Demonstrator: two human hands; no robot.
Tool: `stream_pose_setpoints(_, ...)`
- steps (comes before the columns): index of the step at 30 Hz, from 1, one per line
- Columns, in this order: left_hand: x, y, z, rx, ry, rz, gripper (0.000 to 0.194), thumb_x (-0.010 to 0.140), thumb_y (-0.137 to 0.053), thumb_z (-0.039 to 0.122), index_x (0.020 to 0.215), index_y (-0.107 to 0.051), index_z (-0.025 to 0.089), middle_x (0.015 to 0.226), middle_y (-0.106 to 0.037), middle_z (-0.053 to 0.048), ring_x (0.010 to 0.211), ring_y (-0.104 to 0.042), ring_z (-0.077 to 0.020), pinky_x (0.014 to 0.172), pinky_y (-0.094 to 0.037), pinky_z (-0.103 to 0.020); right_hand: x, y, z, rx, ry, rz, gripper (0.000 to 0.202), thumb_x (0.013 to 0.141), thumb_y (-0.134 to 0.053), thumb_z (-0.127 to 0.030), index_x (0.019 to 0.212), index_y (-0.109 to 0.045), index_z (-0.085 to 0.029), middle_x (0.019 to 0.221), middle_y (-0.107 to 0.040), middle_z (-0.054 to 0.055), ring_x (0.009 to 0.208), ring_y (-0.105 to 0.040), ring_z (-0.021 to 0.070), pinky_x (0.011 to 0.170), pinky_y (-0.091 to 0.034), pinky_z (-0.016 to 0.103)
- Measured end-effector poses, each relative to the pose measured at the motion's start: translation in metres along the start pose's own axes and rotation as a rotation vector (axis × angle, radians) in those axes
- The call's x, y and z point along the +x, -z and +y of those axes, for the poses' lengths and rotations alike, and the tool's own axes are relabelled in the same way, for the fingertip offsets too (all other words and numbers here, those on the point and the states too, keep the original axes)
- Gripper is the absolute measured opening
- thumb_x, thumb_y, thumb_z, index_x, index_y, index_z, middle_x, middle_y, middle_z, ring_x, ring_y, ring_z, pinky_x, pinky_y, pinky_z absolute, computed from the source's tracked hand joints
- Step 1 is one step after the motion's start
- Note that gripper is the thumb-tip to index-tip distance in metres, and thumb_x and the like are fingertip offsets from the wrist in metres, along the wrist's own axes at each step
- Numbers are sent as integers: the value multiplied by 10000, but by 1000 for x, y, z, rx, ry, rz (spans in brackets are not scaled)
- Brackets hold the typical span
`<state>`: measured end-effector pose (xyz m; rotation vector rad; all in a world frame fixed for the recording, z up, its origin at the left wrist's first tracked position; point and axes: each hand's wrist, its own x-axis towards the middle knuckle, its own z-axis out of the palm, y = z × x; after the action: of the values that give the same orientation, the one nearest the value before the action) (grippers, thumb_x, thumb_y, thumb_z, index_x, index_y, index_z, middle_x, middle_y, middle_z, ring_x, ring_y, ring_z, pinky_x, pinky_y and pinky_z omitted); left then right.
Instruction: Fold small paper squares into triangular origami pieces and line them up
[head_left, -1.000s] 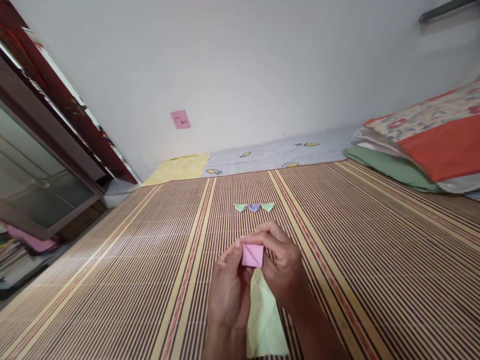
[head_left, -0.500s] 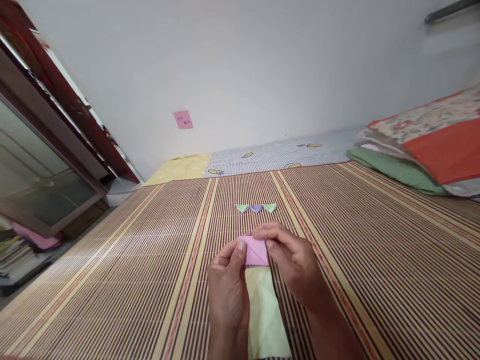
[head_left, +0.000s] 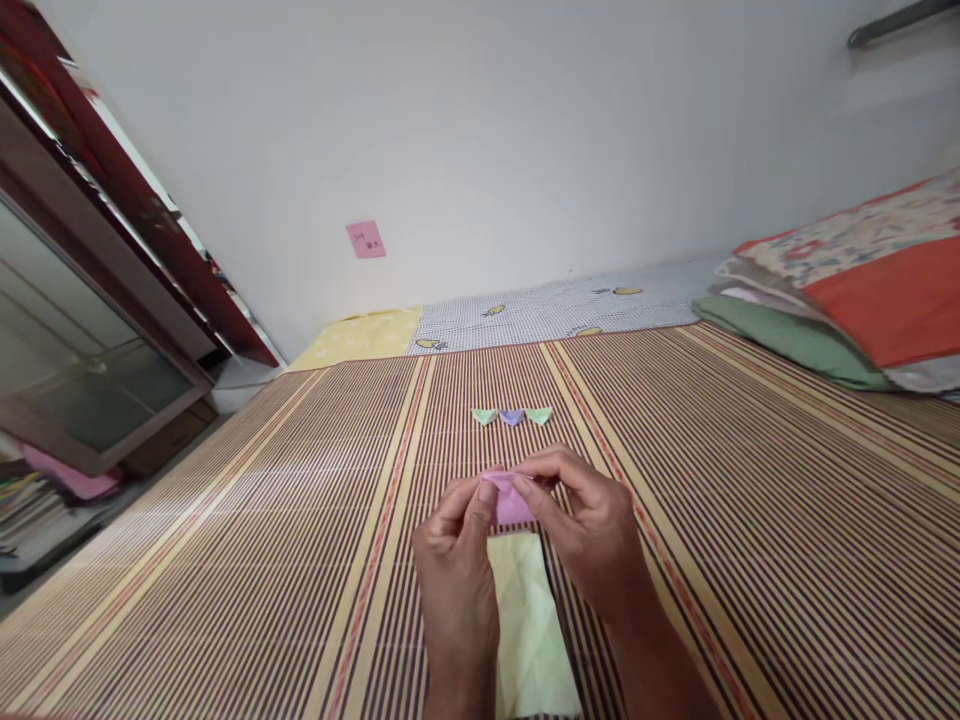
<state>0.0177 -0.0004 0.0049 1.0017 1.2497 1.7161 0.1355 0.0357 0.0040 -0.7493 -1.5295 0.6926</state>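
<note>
A striped mat is spread by a white wall. Pink paper is pinched by the left hand and right hand, whose thumb has been moved inward.

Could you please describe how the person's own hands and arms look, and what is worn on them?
The bare, ungloved left hand and bare, ungloved right hand show no ring, watch or bracelet. No sleeve is visible on the left wrist or the right forearm.

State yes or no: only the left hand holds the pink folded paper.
No, the right hand also grips the pink folded paper.
</note>
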Motion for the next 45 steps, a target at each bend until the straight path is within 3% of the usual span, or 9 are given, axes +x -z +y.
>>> stream_pose_setpoints(4, -1, 0, 1, 67, -40, -20, 226, 884, -718, 384, 1002, -824, 222, 981, -758, -69, 886, -696, -217, 790, -555, -330, 0, 2, 2, -19, 63, 12, 117, 923, -634, -131, 884, -712, -209, 852, -677, 25, 822, -643, 187, 714, -502, 329)
stream_pose_setpoints(12, -6, -3, 6, 173, -133, -95, 214, 946, -650, 353, 1009, -823, 244, 1011, -754, -67, 915, -690, -206, 791, -542, -299, -1, -1, -1, 32, 0, -1, 101, 918, -647, -160, 828, -666, -202, 794, -652, -3, 756, -624, 163, 692, -476, 305)
stream_pose_setpoints(18, -3, 1, 1, 124, -44, -26, 195, 855, -756, 382, 950, -832, 230, 831, -762, -48, 756, -692, -192, 682, -549, -280, -1, 3, -1, 78, -50, -50, 115, 936, -635, -205, 824, -657, -203, 779, -623, -12, 741, -599, 158, 685, -459, 298)
stream_pose_setpoints(23, 0, 5, -1, 200, -159, 7, 132, 813, -794, 344, 859, -833, 227, 791, -744, -34, 719, -672, -171, 648, -540, -257, 0, 9, 0, 88, -33, -141, 131, 937, -634, -175, 813, -669, -198, 786, -618, -9, 756, -596, 153, 685, -446, 285)
stream_pose_setpoints(29, 1, 8, -3, 22, 31, -57, 180, 786, -822, 356, 784, -759, 188, 721, -720, -10, 661, -646, -135, 630, -526, -226, 1, 11, -5, 121, -166, -216, 157, 957, -608, -223, 809, -654, -194, 762, -604, -11, 729, -570, 150, 661, -434, 276)
stream_pose_setpoints(35, -1, 5, -7, -39, -81, 126, 168, 803, -817, 317, 775, -719, 183, 694, -657, 30, 629, -603, -93, 610, -503, -186, -1, 5, -2, 163, -263, -178, 255, 957, -621, -302, 728, -595, -190, 662, -531, -32, 626, -497, 129, 599, -403, 268)
stream_pose_setpoints(40, 1, 0, -11, -141, -115, 288, 206, 778, -834, 337, 756, -705, 178, 694, -658, 28, 639, -613, -97, 613, -505, -188, -2, 7, -1, 315, -383, -243, 179, 930, -657, -355, 878, -667, -184, 785, -614, 4, 741, -564, 160, 684, -446, 295)
stream_pose_setpoints(42, 2, -1, -11, -153, -107, 323, 219, 763, -843, 343, 760, -708, 170, 705, -660, 20, 654, -619, -103, 621, -509, -196, -3, 4, -2, 325, -422, -318, 148, 870, -723, -318, 882, -688, -175, 770, -608, -3, 724, -546, 153, 662, -431, 286)
stream_pose_setpoints(45, 4, -2, -9, -220, -65, 302, 260, 711, -875, 354, 749, -710, 157, 700, -655, 12, 650, -612, -108, 614, -512, -207, -4, -2, -2, 319, -408, -306, 130, 878, -697, -271, 802, -666, -170, 708, -548, -26, 675, -486, 132, 620, -392, 270)
